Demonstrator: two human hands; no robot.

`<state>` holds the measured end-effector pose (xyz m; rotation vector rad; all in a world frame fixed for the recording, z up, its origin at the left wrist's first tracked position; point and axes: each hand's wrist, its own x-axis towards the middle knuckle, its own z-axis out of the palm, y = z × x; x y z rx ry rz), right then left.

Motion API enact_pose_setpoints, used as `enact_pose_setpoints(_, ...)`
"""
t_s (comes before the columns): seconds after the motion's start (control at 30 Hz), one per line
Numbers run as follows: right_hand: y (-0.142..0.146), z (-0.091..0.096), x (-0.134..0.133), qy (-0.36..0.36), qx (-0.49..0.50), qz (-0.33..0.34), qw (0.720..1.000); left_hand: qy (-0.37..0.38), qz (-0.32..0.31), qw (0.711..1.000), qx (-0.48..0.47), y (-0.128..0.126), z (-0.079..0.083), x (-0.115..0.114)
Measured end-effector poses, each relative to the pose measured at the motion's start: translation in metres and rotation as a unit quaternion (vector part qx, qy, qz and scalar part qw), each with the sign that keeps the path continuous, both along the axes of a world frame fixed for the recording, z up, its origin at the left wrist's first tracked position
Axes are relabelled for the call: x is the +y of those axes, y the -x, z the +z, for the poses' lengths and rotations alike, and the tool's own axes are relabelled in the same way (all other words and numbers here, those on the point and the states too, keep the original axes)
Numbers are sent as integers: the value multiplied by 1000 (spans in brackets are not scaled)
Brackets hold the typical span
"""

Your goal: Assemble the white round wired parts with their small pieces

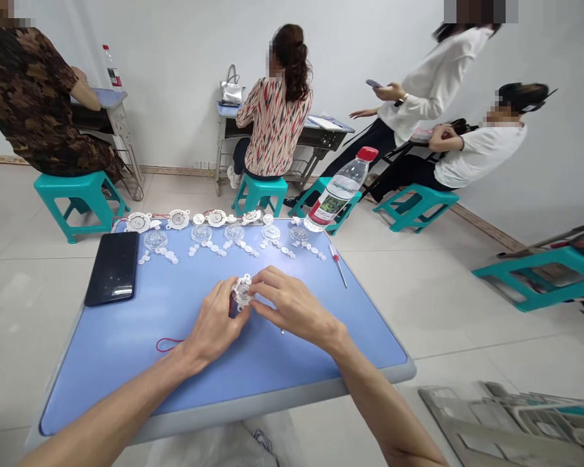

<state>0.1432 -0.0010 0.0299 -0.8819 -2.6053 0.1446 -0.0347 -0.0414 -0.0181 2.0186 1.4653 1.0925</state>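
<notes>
Above the middle of the blue desk (214,363), my left hand (218,318) grips a small round white plastic housing (243,292) by its left side. It has ear-like tabs at top and bottom and a clear or metallic centre. My right hand (292,301) is closed at the housing's right side, fingertips on it; any small part between them is hidden. A red cord loop (168,344) lies beside my left wrist. Similar white housings (179,219) line the far edge, with clear round discs (202,233) and small white pieces (169,255) in front of them.
A black phone (113,267) lies at the desk's left edge. A water bottle with a red cap (335,198) stands at the far right corner, near a pen (338,266). Several people sit or stand beyond, around teal stools (78,188) and other desks.
</notes>
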Motion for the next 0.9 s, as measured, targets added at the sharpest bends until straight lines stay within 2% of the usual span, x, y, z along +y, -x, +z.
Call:
enact_pose_setpoints(0.17,0,-3,1,-6,45,25,999,2,2,1000,-1,0,0,0)
enact_pose_setpoints(0.47,-1,-3,6,60,94,46,993,-2,0,1000,-1,0,3,-1)
enact_pose_setpoints(0.9,0,-6,5,47,117,62,990,-3,-9,1000,2,0,3,-1)
